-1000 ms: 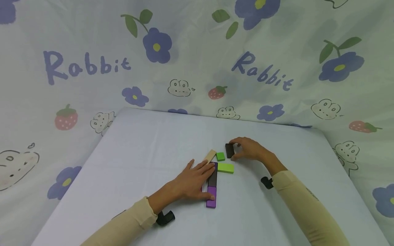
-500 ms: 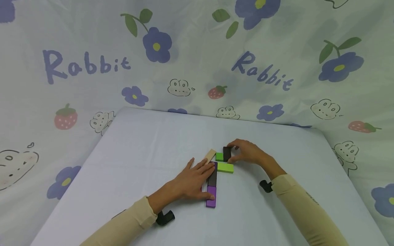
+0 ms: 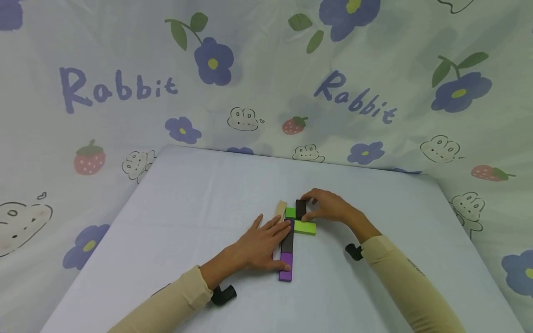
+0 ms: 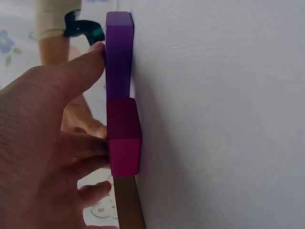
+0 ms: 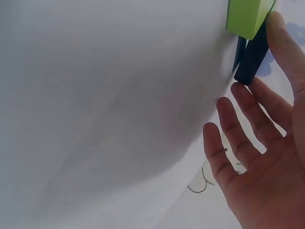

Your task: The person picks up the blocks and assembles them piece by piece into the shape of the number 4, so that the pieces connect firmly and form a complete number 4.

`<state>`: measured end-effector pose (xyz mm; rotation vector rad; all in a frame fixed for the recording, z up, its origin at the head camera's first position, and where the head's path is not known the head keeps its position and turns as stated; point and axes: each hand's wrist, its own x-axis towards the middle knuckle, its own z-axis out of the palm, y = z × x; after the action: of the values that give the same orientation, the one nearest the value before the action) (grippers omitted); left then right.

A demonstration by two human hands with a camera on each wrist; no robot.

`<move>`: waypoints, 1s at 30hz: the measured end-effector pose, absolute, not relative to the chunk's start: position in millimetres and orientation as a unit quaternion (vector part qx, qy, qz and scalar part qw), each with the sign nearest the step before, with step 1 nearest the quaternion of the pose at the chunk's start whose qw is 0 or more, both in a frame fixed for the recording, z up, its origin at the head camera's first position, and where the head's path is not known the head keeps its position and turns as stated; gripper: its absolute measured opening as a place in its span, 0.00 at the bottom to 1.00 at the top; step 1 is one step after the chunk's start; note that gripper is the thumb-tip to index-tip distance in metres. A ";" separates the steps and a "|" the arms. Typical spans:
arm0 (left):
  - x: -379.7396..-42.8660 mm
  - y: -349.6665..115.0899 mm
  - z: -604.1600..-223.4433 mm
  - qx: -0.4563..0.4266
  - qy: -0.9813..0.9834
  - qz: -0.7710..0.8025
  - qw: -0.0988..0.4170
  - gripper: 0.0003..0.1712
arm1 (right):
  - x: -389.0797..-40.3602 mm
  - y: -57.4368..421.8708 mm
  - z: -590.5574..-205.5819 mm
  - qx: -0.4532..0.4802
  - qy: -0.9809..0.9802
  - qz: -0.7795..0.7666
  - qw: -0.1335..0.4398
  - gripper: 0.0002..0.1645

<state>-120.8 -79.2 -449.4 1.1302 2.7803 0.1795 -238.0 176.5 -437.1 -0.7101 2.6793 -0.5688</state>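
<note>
My right hand (image 3: 331, 206) pinches a dark brown block (image 3: 301, 209) between thumb and fingertips. That block stands against the right side of a small green block (image 3: 290, 212). Left of the green one, a tan block (image 3: 281, 209) leans at a slight angle. My left hand (image 3: 260, 245) lies spread over a column of blocks, its thumb on a purple block (image 3: 285, 275) and fingertips at the top of a dark block (image 3: 287, 243). A lime green block (image 3: 305, 227) extends right from the column's top. In the left wrist view a magenta block (image 4: 125, 157) shows beside the purple one, mostly hidden from above.
The blocks lie on a white-covered table (image 3: 200, 194). Behind it hangs a white curtain (image 3: 266, 60) printed with flowers and rabbits. Black wrist-camera mounts (image 3: 224, 295) stick out below both wrists.
My right hand has moved left with the dark brown block, bringing it against the small green block. The green block and the tan block have shifted left. My left hand has stayed put.
</note>
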 end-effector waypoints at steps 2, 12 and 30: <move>-120.7 -79.6 -450.1 0.376 0.922 0.061 0.067 0.57 | -238.1 174.2 -438.2 -0.250 0.935 -0.199 0.155 0.45; -119.7 -80.2 -451.2 0.380 0.921 0.060 0.061 0.57 | -235.7 162.7 -438.1 -0.272 0.929 -0.200 0.150 0.43; -119.4 -82.3 -452.5 0.378 0.921 0.065 0.065 0.57 | -235.4 149.9 -435.3 -0.287 0.925 -0.185 0.163 0.43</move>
<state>-119.4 -82.3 -452.5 1.1409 2.7798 0.1948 -235.4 149.9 -435.3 -0.8199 2.6395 -0.5273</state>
